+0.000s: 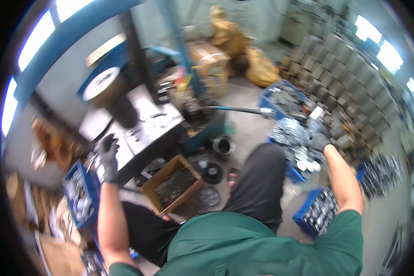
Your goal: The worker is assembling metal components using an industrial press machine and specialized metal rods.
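My left hand (108, 158), in a grey glove, is raised beside the left edge of the metal press table (170, 120). Its fingers are apart, and I see nothing in them. Close by, a thick dark cylinder with a pale round end (117, 103) stands over the table, and a few small metal pieces (134, 133) lie on the tabletop. Far to the right, my gloved right hand (318, 142) reaches to the edge of a heap of shiny metal parts (290, 132) in a blue crate. Its fingers are blurred and partly hidden against the heap.
A cardboard box of dark parts (188, 195) sits on the floor between my legs and the table. Blue crates (303, 212) with metal parts stand right and left. A hose-like rod (244, 110) juts across the middle. Stacked metal blocks (345, 87) line the right wall.
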Available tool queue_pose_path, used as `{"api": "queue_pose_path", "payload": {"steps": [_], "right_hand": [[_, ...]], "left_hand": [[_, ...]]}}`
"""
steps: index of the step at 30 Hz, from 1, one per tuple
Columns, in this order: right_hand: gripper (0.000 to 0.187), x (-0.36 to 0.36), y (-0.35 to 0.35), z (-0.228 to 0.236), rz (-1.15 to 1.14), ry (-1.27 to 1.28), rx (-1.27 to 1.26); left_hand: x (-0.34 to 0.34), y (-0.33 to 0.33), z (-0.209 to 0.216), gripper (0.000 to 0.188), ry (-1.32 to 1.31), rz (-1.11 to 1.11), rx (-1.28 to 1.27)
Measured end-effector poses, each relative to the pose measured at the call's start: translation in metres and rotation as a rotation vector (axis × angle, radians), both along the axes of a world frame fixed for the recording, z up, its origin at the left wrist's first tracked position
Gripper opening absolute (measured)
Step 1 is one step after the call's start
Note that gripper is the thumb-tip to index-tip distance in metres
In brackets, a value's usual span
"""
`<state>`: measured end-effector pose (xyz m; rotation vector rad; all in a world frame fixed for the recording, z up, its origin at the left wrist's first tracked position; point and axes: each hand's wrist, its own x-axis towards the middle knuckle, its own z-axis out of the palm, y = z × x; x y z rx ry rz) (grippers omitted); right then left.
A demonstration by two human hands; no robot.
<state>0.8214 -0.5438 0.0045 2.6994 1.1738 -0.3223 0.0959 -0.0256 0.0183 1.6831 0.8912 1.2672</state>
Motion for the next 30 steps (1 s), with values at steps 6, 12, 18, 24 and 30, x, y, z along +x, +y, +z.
{"api": "queue_pose_path", "payload": {"steps": [6, 12, 18, 24, 30], "right_hand": [[0.025, -0.168, 0.206, 0.072, 0.698, 0.196, 0.155], [0.026, -0.262, 0.288, 0.034, 0.987, 0.42, 0.138], [0.033, -0.282, 0.319, 0.025, 0.929, 0.59, -0.186], [0.037, -0.311, 0.353, 0.012, 1.042, 0.539, -0.108], [0.028, -0.338, 0.363, 0.019, 1.237, 0.56, 0.225]], "left_hand": [[-0.007, -0.009, 0.021, 0.019, -0.514, 0.32, -0.413], [-0.053, 0.016, 0.0, 0.02, -1.076, 0.564, -0.886], [-0.072, 0.05, -0.016, 0.024, -1.23, 0.449, -0.847], [-0.067, 0.066, -0.03, 0.017, -1.05, 0.512, -0.863], [0.014, 0.033, 0.03, 0.038, -0.816, 0.613, -0.359]]}}
